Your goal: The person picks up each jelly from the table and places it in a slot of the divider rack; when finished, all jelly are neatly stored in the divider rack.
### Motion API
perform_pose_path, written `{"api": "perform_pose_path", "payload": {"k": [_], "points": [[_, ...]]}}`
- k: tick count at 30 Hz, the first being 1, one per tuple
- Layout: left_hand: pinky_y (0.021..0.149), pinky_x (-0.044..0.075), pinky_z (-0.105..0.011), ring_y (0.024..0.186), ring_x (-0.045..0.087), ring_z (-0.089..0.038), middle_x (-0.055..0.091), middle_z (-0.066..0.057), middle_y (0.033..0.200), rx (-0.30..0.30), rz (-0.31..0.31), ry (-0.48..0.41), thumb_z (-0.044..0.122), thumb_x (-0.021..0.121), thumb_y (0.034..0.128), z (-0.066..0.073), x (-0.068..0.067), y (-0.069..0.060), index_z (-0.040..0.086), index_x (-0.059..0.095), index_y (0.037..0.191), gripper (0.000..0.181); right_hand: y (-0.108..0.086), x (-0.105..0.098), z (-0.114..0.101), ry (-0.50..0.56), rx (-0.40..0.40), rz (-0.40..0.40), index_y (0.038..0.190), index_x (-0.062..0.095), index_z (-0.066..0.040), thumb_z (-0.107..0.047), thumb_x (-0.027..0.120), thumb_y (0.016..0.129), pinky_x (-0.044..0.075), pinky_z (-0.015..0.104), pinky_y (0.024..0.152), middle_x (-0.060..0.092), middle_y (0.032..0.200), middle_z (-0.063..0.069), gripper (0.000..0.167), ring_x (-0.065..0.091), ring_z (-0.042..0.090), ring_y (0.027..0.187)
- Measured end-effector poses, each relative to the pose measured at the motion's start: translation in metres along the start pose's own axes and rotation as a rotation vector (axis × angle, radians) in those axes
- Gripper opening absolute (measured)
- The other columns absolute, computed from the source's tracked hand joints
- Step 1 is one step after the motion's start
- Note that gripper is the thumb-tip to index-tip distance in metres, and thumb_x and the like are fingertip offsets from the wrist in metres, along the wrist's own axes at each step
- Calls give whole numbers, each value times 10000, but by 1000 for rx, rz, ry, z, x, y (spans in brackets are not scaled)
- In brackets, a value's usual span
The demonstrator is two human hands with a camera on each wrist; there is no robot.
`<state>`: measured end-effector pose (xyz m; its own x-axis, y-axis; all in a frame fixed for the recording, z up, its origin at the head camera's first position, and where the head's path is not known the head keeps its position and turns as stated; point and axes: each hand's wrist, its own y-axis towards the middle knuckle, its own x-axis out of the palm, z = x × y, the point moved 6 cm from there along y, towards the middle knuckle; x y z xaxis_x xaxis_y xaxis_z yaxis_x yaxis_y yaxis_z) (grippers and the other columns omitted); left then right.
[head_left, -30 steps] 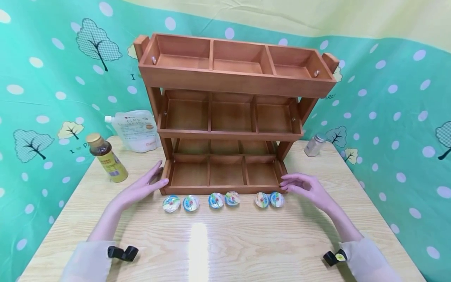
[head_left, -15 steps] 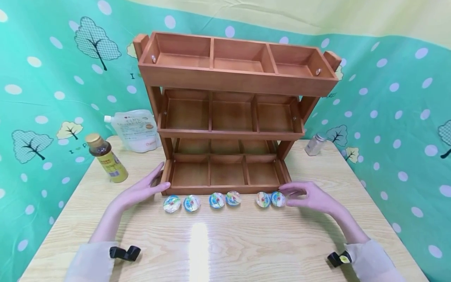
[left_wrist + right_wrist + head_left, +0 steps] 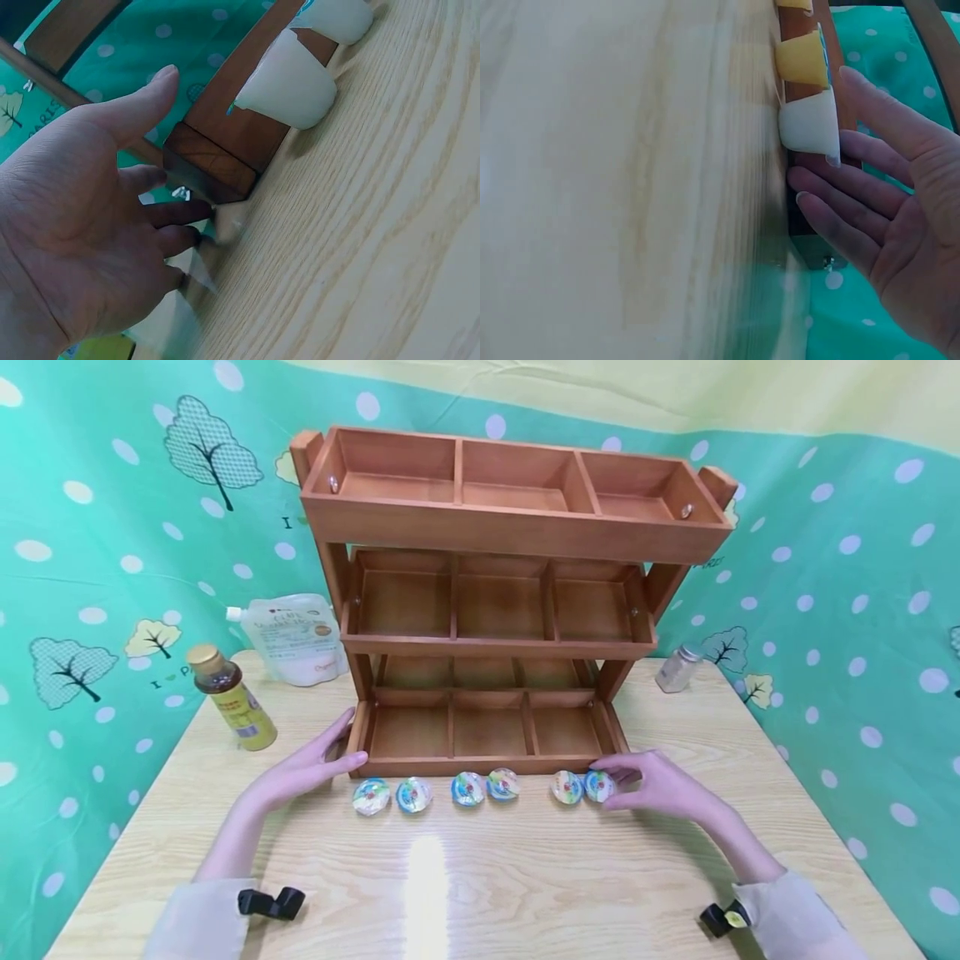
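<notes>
Several small jelly cups with printed film lids stand in a row before a brown wooden three-tier rack (image 3: 480, 766). My right hand (image 3: 656, 787) is at the rightmost cup (image 3: 599, 786), thumb and fingers spread on either side of it. In the right wrist view that cup (image 3: 810, 124) is whitish, beside a yellow cup (image 3: 804, 60), and the fingers look apart rather than pinching. My left hand (image 3: 303, 770) is beside the rack's lower left corner, thumb extended and fingers loosely bent. In the left wrist view a whitish cup (image 3: 289, 82) stands near that corner; the hand holds nothing.
A bottle with a yellow label (image 3: 238, 706) and a white spouted pouch (image 3: 296, 639) stand left of the rack. On its right is a small glass shaker (image 3: 677, 668). A green patterned cloth (image 3: 112, 568) hangs around the wooden table (image 3: 525, 885).
My right hand has moved from the rack's lower right corner down and forward to the rightmost jelly cup. The left hand stays by the left corner; the whole view shifts slightly.
</notes>
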<state>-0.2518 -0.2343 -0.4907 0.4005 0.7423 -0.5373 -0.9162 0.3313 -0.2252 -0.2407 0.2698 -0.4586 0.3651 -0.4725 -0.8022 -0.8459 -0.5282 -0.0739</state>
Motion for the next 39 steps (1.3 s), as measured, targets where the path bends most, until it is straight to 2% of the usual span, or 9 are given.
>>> {"api": "perform_pose_path", "payload": {"k": [5, 12, 17, 23, 27, 30, 35, 39], "points": [[1256, 144, -696, 1596, 27, -485, -23, -161, 1750, 14, 8, -8, 481, 569, 1031, 3, 2, 0, 210, -43, 1671, 927, -2, 0, -2, -59, -18, 40, 1261, 730, -161, -325, 888, 803, 627, 284, 789, 791, 1128, 4, 511, 738, 79, 892], [1255, 135, -700, 1595, 25, -486, -38, -152, 1750, 12, 9, -6, 487, 557, 1036, 1, 2, 0, 201, -44, 1670, 920, 1, 2, -6, -89, -57, 73, 1215, 744, -144, -283, 899, 788, 621, 271, 746, 794, 1012, -31, 474, 728, 59, 849], [1250, 144, -704, 1589, 53, -497, -31, -146, 1750, 18, 12, -3, 460, 533, 1053, 0, 1, 0, 220, -36, 1672, 875, 1, 1, -5, -86, -20, 70, 1211, 746, -152, -279, 899, 780, 610, 236, 744, 781, 987, -60, 474, 708, 19, 844], [1240, 148, -718, 1586, 63, -502, 6, -166, 1747, 35, 20, 10, 444, 526, 1058, 2, 1, -1, 212, -3, 1674, 845, -4, -5, -3, 4, -14, 25, 1245, 728, -91, -230, 884, 805, 628, 238, 769, 768, 1023, -13, 487, 702, 25, 887], [1242, 147, -716, 1589, 63, -495, 16, -172, 1745, 25, 19, 12, 466, 530, 1051, 0, 3, 0, 224, 1, 1674, 853, -8, -14, -2, 70, 5, 2, 1260, 721, -92, -229, 875, 824, 630, 242, 808, 771, 1100, 41, 482, 721, 20, 926], [1244, 152, -713, 1594, 65, -483, 8, -150, 1750, 17, 20, 3, 479, 534, 1047, 0, 5, 2, 249, -4, 1674, 857, -9, -24, -2, 127, -10, -9, 1255, 715, -66, -201, 865, 837, 630, 243, 821, 771, 1126, 89, 465, 738, 38, 935], [1238, 168, -714, 1585, 82, -501, 28, -155, 1749, 64, 26, 33, 458, 540, 1050, 0, 5, 2, 238, 30, 1676, 836, -4, -37, -4, 258, -48, -60, 1273, 675, 24, -116, 835, 859, 638, 256, 799, 767, 1134, 164, 464, 767, 125, 942], [1244, 177, -701, 1587, 98, -493, 59, -136, 1752, 86, 39, 36, 441, 551, 1050, 0, 2, 1, 248, 77, 1675, 808, 5, -46, -9, 290, -43, -79, 1303, 656, 26, -112, 821, 872, 633, 240, 801, 766, 1139, 140, 481, 759, 111, 934]]}}
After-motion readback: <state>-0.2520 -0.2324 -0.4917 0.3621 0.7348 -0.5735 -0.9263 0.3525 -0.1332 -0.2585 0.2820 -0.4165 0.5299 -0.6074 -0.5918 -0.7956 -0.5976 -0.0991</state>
